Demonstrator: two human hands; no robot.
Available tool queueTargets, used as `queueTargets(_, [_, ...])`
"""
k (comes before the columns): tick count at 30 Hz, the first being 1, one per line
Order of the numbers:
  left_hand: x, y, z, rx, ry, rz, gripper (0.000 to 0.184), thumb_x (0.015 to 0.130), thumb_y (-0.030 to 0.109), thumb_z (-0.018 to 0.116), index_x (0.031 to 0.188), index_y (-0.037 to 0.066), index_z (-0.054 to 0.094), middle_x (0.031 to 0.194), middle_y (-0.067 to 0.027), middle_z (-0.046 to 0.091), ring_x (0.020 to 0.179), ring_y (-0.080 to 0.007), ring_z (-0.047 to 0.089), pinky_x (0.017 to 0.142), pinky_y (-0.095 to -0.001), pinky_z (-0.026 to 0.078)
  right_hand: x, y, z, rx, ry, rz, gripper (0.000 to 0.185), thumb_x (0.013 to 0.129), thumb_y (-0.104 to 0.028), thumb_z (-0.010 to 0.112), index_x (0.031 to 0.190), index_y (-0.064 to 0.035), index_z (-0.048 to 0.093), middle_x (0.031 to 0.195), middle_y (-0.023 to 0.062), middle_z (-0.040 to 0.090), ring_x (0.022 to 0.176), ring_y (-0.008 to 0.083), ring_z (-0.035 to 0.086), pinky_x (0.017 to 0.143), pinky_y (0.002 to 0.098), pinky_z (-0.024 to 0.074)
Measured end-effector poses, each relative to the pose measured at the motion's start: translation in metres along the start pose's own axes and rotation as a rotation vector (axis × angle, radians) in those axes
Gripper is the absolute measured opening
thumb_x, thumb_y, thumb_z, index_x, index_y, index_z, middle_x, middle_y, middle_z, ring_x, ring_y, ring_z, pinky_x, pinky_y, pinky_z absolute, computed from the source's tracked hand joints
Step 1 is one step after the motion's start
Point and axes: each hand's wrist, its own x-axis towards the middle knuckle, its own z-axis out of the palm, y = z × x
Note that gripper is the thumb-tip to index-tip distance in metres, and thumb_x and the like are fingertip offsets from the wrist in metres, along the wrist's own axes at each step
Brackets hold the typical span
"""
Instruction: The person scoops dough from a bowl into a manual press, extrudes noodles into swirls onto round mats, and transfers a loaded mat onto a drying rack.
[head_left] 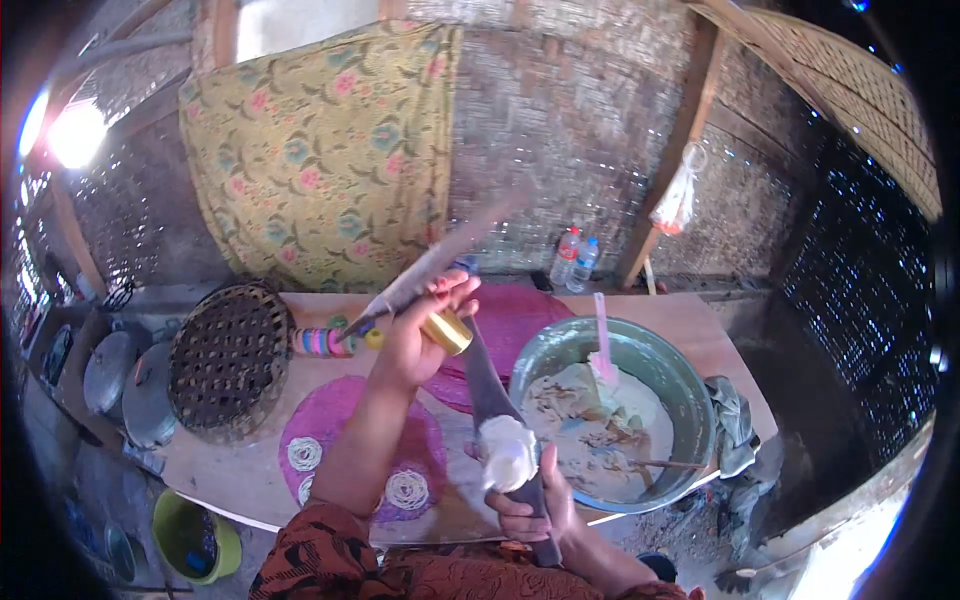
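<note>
My left hand is closed around a gold cylinder, above the middle of the table. A long flat blade-like piece, blurred, slants up past the fingers; whether it is joined to the cylinder I cannot tell. Lower down, my right hand grips the bottom of a dark flat bar that runs up towards my left hand. A lump of white dough sits on this bar just above my right fingers. Beside it is a large green basin with white dough and a pink spatula inside.
Coiled white strands lie on a round pink sheet. A woven tray, colourful rings and metal pots are at the left. Two bottles stand behind the basin; a grey cloth hangs beside it.
</note>
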Motion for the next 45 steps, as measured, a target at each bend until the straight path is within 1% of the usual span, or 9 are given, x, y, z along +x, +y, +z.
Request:
queueTargets(2, [-0.022,0.016,-0.062,0.950,0.185,0.199,0.024,0.082,0.019,0.064,0.103,0.007,0.060,0.098,-0.0064,0.060,0.099,-0.0249,0.056,0.088,-0.0383,0.045,0.001,-0.001,0.005,-0.123,0.095,-0.110,0.087,0.076,-0.082,0.034,0.133,-0.0173,0.039,0.059,0.0001,0.036,0.034,0.0090,0.037,0.031,0.0214,0.0319])
queueTargets(3, [-0.015,0.032,-0.079,1.288,-0.073,0.848,0.017,0.080,0.011,0.064,0.096,0.009,0.060,0.101,-0.0064,0.061,0.098,-0.0194,0.057,0.091,-0.0368,0.044,0.002,-0.002,0.006,-0.140,0.135,-0.254,0.085,0.077,-0.082,0.032,0.125,-0.0124,0.044,0.058,-0.0004,0.038,0.033,0.0088,0.037,0.030,0.0220,0.0315])
queueTargets(4, [-0.013,0.011,-0.159,1.716,-0.395,0.543,0.029,0.078,0.024,0.068,0.102,0.009,0.060,0.098,-0.0087,0.061,0.096,-0.0274,0.057,0.090,-0.0398,0.042,0.003,-0.003,0.023,-0.493,0.476,-0.457,0.084,0.079,-0.081,0.031,0.117,-0.0076,0.046,0.057,-0.0010,0.039,0.032,0.0099,0.037,0.030,0.0233,0.0320])
queueTargets(9, [-0.083,0.078,-0.112,1.865,-0.425,0.655,0.029,0.073,0.027,0.071,0.096,0.011,0.063,0.102,-0.0083,0.061,0.096,-0.0246,0.056,0.079,-0.0416,0.041,0.065,0.011,0.069,-1.466,0.572,-1.214,0.081,0.083,-0.066,0.052,0.121,0.0043,0.038,0.069,0.0060,0.050,0.042,0.0116,0.045,0.037,0.0265,0.0367])
queueTargets(12, [-0.104,0.124,-0.087,1.865,-0.558,0.484,0.032,0.078,0.026,0.065,0.102,0.006,0.060,0.100,-0.0094,0.060,0.093,-0.0267,0.056,0.085,-0.0428,0.039,0.096,0.025,0.079,-2.195,0.526,-1.282,0.109,0.075,-0.055,0.071,0.143,0.0088,0.013,0.122,0.0309,0.050,0.105,0.0411,0.058,0.091,0.0472,0.0457])
queueTargets(16, [-0.120,0.143,-0.131,1.767,-0.612,0.530,0.033,0.078,0.024,0.065,0.103,0.003,0.058,0.103,-0.0098,0.059,0.092,-0.0250,0.056,0.084,-0.0399,0.039,0.133,0.049,0.084,-2.083,0.439,-1.319,0.098,0.081,-0.053,0.066,0.144,0.0034,0.016,0.109,0.0245,0.059,0.084,0.0286,0.066,0.073,0.0403,0.0539])
queueTargets(19, [-0.134,0.176,-0.136,1.846,-0.640,0.399,0.032,0.075,0.024,0.069,0.101,0.008,0.062,0.095,-0.0099,0.063,0.087,-0.0247,0.060,0.080,-0.0393,0.043,0.130,0.074,0.114,-1.606,0.451,-1.101,0.079,0.090,-0.059,0.047,0.129,0.0084,0.030,0.058,-0.0005,0.044,0.036,0.0030,0.038,0.029,0.0184,0.0275])
queueTargets(24, [-0.168,0.193,-0.155,1.394,-0.432,-0.203,0.037,0.073,0.021,0.077,0.107,0.011,0.064,0.098,-0.0073,0.069,0.090,-0.0210,0.067,0.082,-0.0340,0.052,0.140,0.104,0.122,-2.035,0.467,-0.959,0.104,0.078,-0.055,0.067,0.142,0.0089,0.016,0.126,0.0319,0.049,0.117,0.0366,0.053,0.097,0.0454,0.0427])
queueTargets(45, [-0.194,0.182,-0.181,1.066,-0.612,-0.494,0.050,0.072,0.026,0.079,0.112,0.002,0.059,0.106,-0.0135,0.064,0.097,-0.0248,0.061,0.088,-0.0347,0.046,0.182,0.088,0.086,-1.999,0.424,-0.068,0.093,0.084,-0.050,0.061,0.146,-0.0010,0.013,0.131,0.0328,0.045,0.115,0.0422,0.053,0.102,0.0459,0.0382])
